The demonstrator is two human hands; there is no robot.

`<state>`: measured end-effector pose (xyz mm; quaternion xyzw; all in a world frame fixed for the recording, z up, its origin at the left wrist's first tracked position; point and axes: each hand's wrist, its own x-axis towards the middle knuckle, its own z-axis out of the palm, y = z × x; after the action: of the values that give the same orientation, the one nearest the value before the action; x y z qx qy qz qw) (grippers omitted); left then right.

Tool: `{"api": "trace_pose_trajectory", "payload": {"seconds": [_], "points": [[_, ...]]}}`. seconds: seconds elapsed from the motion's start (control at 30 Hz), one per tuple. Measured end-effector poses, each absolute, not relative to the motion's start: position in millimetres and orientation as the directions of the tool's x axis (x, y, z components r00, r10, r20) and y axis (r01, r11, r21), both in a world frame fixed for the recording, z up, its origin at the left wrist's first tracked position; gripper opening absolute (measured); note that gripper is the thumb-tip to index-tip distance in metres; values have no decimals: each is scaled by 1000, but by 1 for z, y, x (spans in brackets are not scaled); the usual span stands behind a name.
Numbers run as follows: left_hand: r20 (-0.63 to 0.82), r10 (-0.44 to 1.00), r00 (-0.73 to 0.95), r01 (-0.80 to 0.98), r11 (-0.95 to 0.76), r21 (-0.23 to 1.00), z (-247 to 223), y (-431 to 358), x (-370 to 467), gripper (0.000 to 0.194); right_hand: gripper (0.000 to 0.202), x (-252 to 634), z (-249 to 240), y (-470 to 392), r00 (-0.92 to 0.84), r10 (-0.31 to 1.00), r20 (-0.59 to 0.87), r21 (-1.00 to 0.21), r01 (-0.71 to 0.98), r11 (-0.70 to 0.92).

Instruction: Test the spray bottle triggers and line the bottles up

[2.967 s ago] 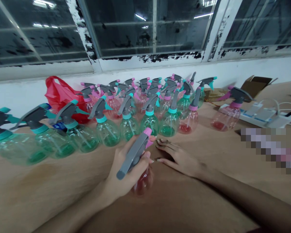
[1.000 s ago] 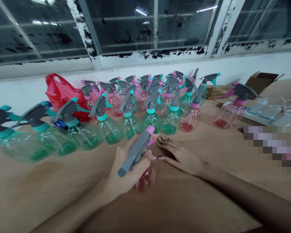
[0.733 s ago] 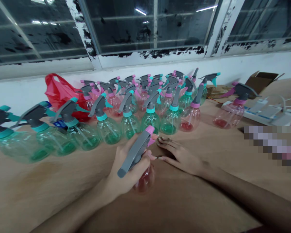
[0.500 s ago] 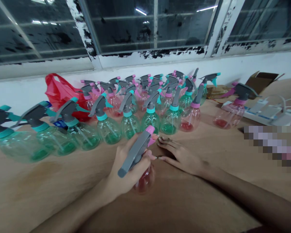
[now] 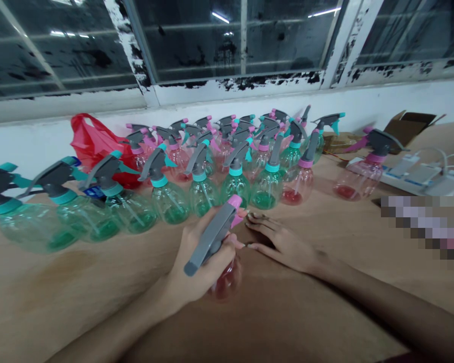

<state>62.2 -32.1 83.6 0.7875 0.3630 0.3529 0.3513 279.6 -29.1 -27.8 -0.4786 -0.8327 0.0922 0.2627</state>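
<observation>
My left hand [image 5: 196, 262] is wrapped around the neck of a pink spray bottle [image 5: 227, 280] with a grey head and pink nozzle. The bottle stands on the wooden table [image 5: 287, 312], its nozzle pointing away to the right. Part of its neck and body is hidden by my fingers. Just right of the nozzle, my right hand [image 5: 283, 242] lies on the table with fingers stretched out, holding nothing. Beyond both hands stands a green spray bottle [image 5: 267, 194] with a turquoise collar, and beside it a pink spray bottle [image 5: 297, 186].
Several more green and pink spray bottles [image 5: 172, 201] stand in rows toward the wall. A red plastic bag [image 5: 94, 141] is behind them at left. On the right are a lone pink bottle [image 5: 357, 179], a white power strip [image 5: 412, 174] and an open cardboard box [image 5: 408, 128].
</observation>
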Motion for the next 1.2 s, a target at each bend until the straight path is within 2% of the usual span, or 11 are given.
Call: {"api": "trace_pose_trajectory", "payload": {"seconds": [0.27,0.6,0.87,1.03,1.2], "points": [[283,826,487,316,-469,824,84,-32,63,9,56,281,-29,-29,-421,846,327,-382,760,525],[242,811,533,277,-437,856,85,-31,60,8,52,280,-30,-28,-401,848,347,-421,742,522],[310,774,552,215,-491,844,89,-31,62,9,55,281,-31,-28,-406,850,335,-391,761,517],[274,823,498,269,-447,853,88,-33,63,8,56,280,-28,-29,-416,852,319,-387,764,517],[296,815,498,289,-478,829,85,-33,61,12,56,280,-28,-29,-416,853,316,-381,768,516]]}}
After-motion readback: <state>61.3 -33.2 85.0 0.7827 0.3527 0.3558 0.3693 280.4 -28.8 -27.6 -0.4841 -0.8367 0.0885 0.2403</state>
